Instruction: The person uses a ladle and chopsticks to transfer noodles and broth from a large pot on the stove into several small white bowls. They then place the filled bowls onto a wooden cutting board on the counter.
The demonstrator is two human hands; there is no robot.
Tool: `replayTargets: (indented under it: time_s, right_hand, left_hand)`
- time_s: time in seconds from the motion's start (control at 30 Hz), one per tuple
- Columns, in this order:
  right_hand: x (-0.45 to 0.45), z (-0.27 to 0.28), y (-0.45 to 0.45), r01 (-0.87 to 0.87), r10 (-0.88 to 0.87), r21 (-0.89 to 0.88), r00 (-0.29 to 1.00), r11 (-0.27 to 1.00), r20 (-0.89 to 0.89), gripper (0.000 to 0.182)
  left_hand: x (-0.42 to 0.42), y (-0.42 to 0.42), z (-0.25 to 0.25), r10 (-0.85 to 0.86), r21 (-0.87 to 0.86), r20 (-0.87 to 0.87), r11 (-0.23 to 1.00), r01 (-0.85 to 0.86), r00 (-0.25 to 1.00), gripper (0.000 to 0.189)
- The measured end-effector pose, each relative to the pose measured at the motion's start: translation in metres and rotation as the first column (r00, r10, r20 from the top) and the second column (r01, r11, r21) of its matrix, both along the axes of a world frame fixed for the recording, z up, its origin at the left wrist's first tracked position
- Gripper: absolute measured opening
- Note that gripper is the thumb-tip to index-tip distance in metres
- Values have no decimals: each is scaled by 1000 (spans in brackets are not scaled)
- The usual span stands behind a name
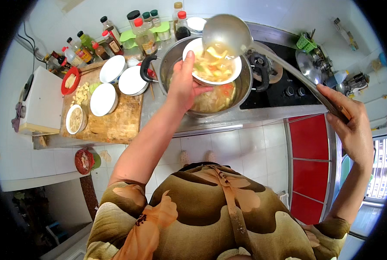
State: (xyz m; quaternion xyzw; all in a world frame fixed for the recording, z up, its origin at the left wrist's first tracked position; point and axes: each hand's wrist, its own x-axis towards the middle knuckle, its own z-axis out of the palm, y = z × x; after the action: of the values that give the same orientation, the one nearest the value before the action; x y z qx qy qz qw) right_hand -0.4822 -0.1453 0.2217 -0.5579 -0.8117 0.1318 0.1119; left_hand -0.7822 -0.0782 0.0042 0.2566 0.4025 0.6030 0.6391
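My left hand [186, 80] grips a white bowl [213, 82] by its side, thumb over the rim. Pale strips and broth with bits of green and orange fill this bowl. Around the handle's end of a large metal ladle [287, 65] closes my right hand [351, 125]. The ladle's round head is tilted over the bowl's far side and hides part of it. Directly beneath the bowl stands a wide steel pot [248, 94] with black side handles, holding more of the same soup [209, 100]. Bowl and ladle head cover much of the pot's opening.
Left of the pot, a wooden cutting board [122, 125] carries white bowls [104, 99], peeled garlic cloves [80, 94] and a small bowl of pale food [76, 119]. Bottles [112, 42] line the wall. A black cooktop [281, 87] lies to the right; a metal lid [308, 65] is beyond it.
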Motion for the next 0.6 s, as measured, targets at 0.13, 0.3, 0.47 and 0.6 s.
replayTargets:
  time_s: [0.13,0.3,0.47,0.6]
  right_hand:
    - [5,-3,-3,-55,64,75,991,996,-114,53]
    - [28,8,9,55,-128,-263,955,963,-266,54]
    - [40,-16,29,43,-197,-340,880,939,-432,56]
    - [44,-35,44,42,-209,-399,899,916,-385,54]
  left_hand:
    - [-8,-10,2,-14,-29,-18,999,14,1000,61]
    - [-4,-20,12,13,17,4,1000,-13,1000,57]
    - [-16,-42,26,59,-14,-38,998,-60,998,60]
    - [-27,-58,31,147,-31,-67,988,-150,987,62]
